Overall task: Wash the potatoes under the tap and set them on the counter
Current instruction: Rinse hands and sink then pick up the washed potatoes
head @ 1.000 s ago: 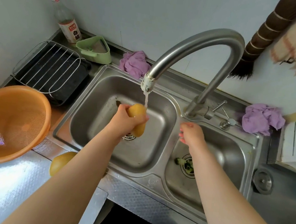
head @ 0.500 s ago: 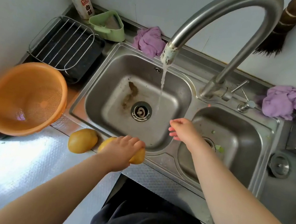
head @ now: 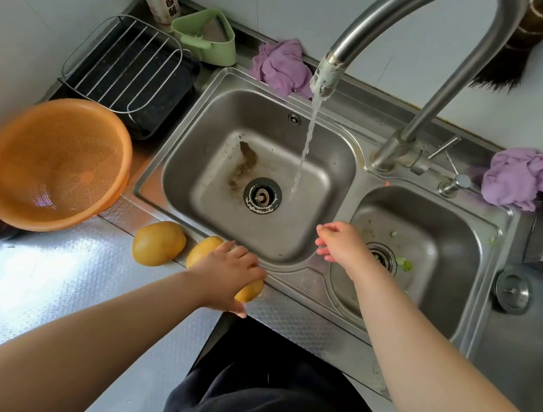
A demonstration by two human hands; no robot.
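Compared with one second earlier, the left hand (head: 226, 274) has carried its potato (head: 203, 252) out of the tap stream and down to the counter (head: 46, 280), beside the sink's front rim. Left hand: fingers curled over the potato, which sits on the counter edge. A second potato (head: 159, 243) lies just beside it, to its left, apart from both hands. Right hand (head: 344, 245): fingers relaxed, holding nothing, poised over the divider between the two basins of the sink (head: 322, 281). Water runs from the tap (head: 327, 75) into the left basin. An orange colander (head: 54, 163) stands left of the sink.
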